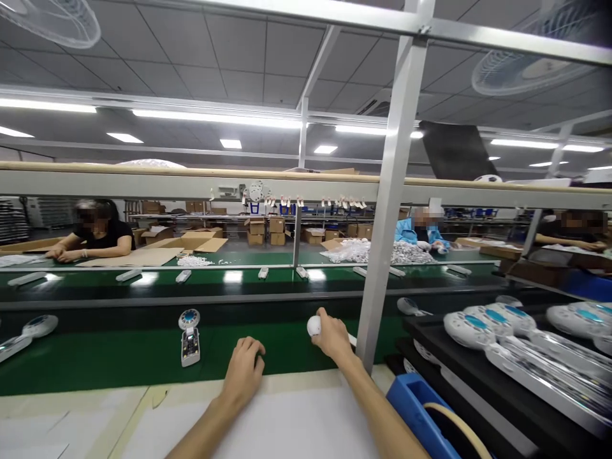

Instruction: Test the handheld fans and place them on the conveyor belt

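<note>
My right hand (333, 336) is closed around a white round-headed device (313, 326) over the green conveyor belt (119, 357). The device's rounded end pokes out left of my fingers, and my hand covers most of the rest. At the belt's near edge, my left hand (245, 371) has loosely bent fingers, thumb apart, and nothing visible in it. To its left lies a similar device (190, 338), with a blue-centred round head and an exposed circuit in its handle. Another such device (41, 326) sits at the far left of the belt.
A metal post (389, 191) rises just right of my right hand. Black trays (535, 389) hold several white devices at the right, above a blue bin (421, 408) with a tape roll. White parts (263, 273) lie along a farther belt; co-workers sit beyond it.
</note>
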`<state>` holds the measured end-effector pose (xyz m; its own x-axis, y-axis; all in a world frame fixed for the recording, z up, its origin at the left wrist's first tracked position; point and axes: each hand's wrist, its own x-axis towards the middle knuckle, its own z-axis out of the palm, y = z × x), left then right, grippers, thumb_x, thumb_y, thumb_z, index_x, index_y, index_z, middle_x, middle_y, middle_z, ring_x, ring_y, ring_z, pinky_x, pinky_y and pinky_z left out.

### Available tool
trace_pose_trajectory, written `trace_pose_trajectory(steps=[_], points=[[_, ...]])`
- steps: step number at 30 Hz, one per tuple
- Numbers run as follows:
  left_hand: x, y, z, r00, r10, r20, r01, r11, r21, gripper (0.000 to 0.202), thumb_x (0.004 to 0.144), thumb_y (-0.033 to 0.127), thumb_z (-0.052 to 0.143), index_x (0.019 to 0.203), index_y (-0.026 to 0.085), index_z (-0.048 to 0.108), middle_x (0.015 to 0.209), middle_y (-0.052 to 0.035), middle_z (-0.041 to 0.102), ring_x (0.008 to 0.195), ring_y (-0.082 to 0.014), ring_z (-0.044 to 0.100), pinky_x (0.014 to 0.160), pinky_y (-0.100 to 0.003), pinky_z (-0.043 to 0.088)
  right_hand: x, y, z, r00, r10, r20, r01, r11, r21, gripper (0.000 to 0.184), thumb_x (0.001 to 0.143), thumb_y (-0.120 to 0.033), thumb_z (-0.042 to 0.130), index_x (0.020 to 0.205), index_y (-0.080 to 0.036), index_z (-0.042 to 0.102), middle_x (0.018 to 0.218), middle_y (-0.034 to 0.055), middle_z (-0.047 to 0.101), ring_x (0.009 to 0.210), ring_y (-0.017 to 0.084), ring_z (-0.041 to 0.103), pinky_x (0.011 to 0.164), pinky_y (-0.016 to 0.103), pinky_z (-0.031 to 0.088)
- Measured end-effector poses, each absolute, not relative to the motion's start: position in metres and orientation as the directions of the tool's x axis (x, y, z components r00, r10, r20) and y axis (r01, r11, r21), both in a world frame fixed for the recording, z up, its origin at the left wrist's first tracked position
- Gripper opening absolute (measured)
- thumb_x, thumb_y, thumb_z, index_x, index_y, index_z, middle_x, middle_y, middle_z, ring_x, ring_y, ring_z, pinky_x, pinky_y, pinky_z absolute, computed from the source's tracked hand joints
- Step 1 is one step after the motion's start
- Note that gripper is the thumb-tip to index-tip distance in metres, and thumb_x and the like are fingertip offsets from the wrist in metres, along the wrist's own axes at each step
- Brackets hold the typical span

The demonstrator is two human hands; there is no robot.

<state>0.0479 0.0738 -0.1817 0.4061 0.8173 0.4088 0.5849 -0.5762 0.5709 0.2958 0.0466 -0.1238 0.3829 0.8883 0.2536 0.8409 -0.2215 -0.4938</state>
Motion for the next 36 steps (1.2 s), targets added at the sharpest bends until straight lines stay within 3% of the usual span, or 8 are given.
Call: trace_pose_trajectory(steps=[3, 7, 11, 15, 21, 27, 30, 36], points=[[0.053, 0.057, -0.157, 0.421, 0.819, 0.390, 0.519, -0.570, 0.637, 0.025, 0.091, 0.031, 0.050, 0.110, 0.022, 0.062, 0.122, -0.0114, 0.060, 0.119, -0.0292, 0.055, 0.101, -0.046, 0.046, 0.288, 0.035, -0.086, 0.284, 0.909, 0.304, 0.709, 0.015, -0.705, 0.053, 0.066, -0.024, 0.077, 0.117, -0.018, 0.061, 0.094, 0.0065, 0.068, 0.088, 0.025, 0.063, 0.085, 0.039, 0.047], [0.060, 0.018, -0.115, 0.541, 0.772, 0.333, 0.313, -0.552, 0.773, 0.070, 0.085, 0.049, 0.067, 0.146, 0.027, 0.041, 0.147, -0.0127, 0.047, 0.136, -0.0313, 0.045, 0.112, -0.046, 0.039, 0.257, 0.007, -0.047, 0.134, 0.916, 0.379, 0.388, 0.303, -0.870, 0.054, 0.070, -0.050, 0.075, 0.111, -0.017, 0.066, 0.093, 0.0063, 0.069, 0.083, 0.022, 0.063, 0.075, 0.032, 0.052], [0.062, -0.023, -0.081, 0.672, 0.695, 0.256, -0.064, -0.289, 0.955, 0.069, 0.090, 0.050, 0.063, 0.146, 0.025, 0.032, 0.116, -0.0104, 0.059, 0.095, -0.0232, 0.062, 0.087, -0.041, 0.053, 0.227, -0.024, -0.025, 0.111, 0.887, 0.448, 0.126, 0.435, -0.892, 0.051, 0.075, -0.058, 0.073, 0.102, -0.015, 0.070, 0.085, 0.0059, 0.067, 0.074, 0.018, 0.060, 0.066, 0.028, 0.050], [0.058, -0.044, -0.067, 0.674, 0.687, 0.272, -0.069, -0.307, 0.949, 0.068, 0.090, 0.042, 0.064, 0.147, 0.026, 0.031, 0.108, -0.0074, 0.058, 0.084, -0.0179, 0.055, 0.078, -0.035, 0.050, 0.219, -0.042, -0.015, 0.165, 0.869, 0.467, -0.070, 0.482, -0.873, 0.046, 0.071, -0.057, 0.079, 0.090, -0.015, 0.071, 0.075, 0.0031, 0.063, 0.066, 0.014, 0.055, 0.062, 0.025, 0.046], [0.053, -0.054, -0.062, 0.662, 0.687, 0.301, -0.048, -0.362, 0.931, 0.071, 0.090, 0.038, 0.062, 0.150, 0.029, 0.026, 0.108, -0.0057, 0.055, 0.085, -0.0169, 0.050, 0.076, -0.032, 0.048, 0.219, -0.048, -0.015, 0.149, 0.907, 0.393, -0.119, 0.411, -0.904, 0.051, 0.077, -0.064, 0.072, 0.094, -0.016, 0.066, 0.080, 0.0052, 0.066, 0.072, 0.018, 0.063, 0.065, 0.026, 0.049], [0.048, -0.060, -0.044, 0.700, 0.704, 0.123, -0.259, 0.089, 0.962, 0.079, 0.080, 0.033, 0.058, 0.149, 0.033, 0.019, 0.097, -0.0034, 0.057, 0.069, -0.0193, 0.062, 0.059, -0.036, 0.054, 0.224, -0.039, -0.020, 0.058, 0.922, 0.383, -0.181, 0.387, -0.904, 0.071, 0.088, -0.081, 0.042, 0.125, -0.023, 0.059, 0.107, 0.0088, 0.071, 0.096, 0.024, 0.067, 0.081, 0.033, 0.052], [0.043, -0.058, -0.034, 0.666, 0.732, 0.142, -0.372, 0.161, 0.914, 0.082, 0.073, 0.030, 0.064, 0.145, 0.031, 0.024, 0.103, -0.0057, 0.061, 0.070, -0.0199, 0.065, 0.060, -0.037, 0.056, 0.238, -0.020, -0.031, 0.069, 0.935, 0.349, -0.075, 0.353, -0.932, 0.074, 0.090, -0.081, 0.031, 0.127, -0.022, 0.055, 0.109, 0.0114, 0.069, 0.092, 0.023, 0.067, 0.079, 0.034, 0.054], [0.025, -0.053, -0.016, 0.467, 0.871, 0.153, -0.417, 0.065, 0.906, 0.069, 0.075, 0.027, 0.067, 0.138, 0.024, 0.039, 0.103, -0.0092, 0.071, 0.063, -0.0197, 0.068, 0.064, -0.036, 0.056, 0.266, 0.016, -0.065, 0.230, 0.937, 0.263, 0.194, 0.221, -0.956, 0.055, 0.091, -0.067, 0.047, 0.115, -0.018, 0.058, 0.109, 0.0108, 0.062, 0.084, 0.019, 0.064, 0.069, 0.030, 0.053]])
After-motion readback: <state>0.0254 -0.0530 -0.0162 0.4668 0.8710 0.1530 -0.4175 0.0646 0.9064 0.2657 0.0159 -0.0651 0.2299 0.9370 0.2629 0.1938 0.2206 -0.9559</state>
